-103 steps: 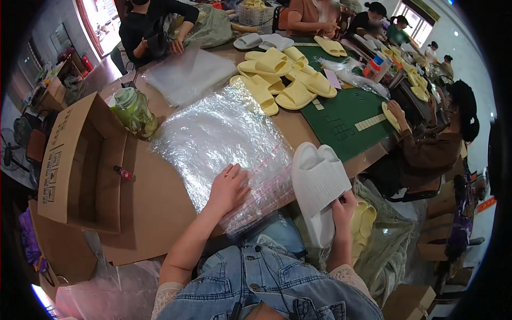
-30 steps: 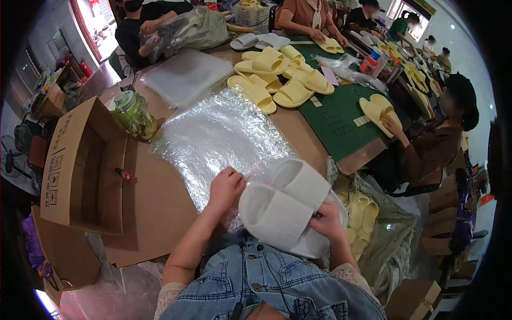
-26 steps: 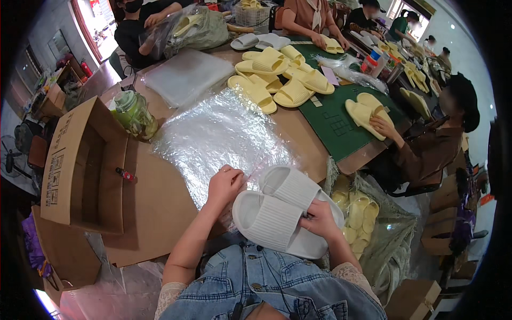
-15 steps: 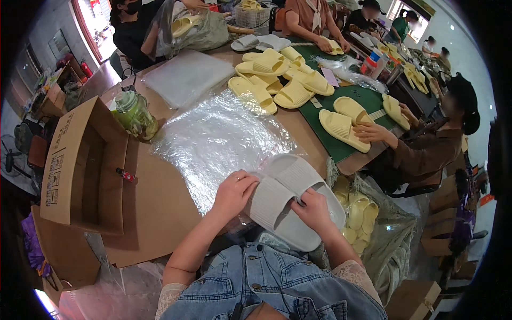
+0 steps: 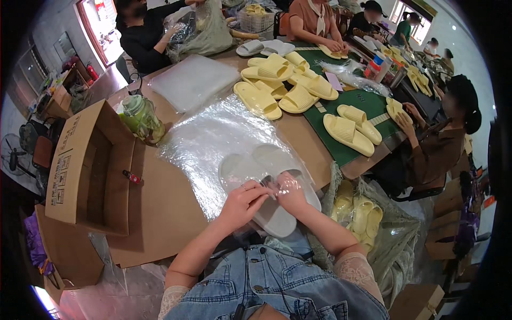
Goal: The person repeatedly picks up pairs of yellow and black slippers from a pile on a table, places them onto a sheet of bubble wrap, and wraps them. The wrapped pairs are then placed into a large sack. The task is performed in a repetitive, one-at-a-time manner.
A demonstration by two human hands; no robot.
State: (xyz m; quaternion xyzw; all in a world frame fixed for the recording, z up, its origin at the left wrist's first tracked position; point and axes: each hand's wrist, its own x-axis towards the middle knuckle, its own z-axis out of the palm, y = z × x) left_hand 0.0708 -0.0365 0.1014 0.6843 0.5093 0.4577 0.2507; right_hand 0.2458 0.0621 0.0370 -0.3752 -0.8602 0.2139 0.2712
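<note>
A pair of white slippers point(image 5: 266, 184) lies side by side at the near edge of the bench point(image 5: 304, 144), soles down, wrapped in a clear plastic bag point(image 5: 290, 184) whose film shines over the right slipper. The left hand point(image 5: 242, 202) and the right hand point(image 5: 290, 194) meet over the middle of the pair; the fingers point(image 5: 261, 186) of both are pressed together, pinching a fold of the bag between the two slippers. The slippers rest on the near end of a stack of clear plastic bags point(image 5: 213, 133) spread flat across the bench. To the left of it stands a green glass jar point(image 5: 141, 117), and beyond that an open cardboard box point(image 5: 88, 165) lies on its side. Farther up the bench are a second pile of bags point(image 5: 194, 80) and a heap of yellow slippers point(image 5: 282, 88) beside a green cutting mat point(image 5: 357, 104). Other people sit around the far and right sides of the bench, handling yellow slippers. A sack of yellow slippers point(image 5: 362, 213) sits on the floor to the right.
</note>
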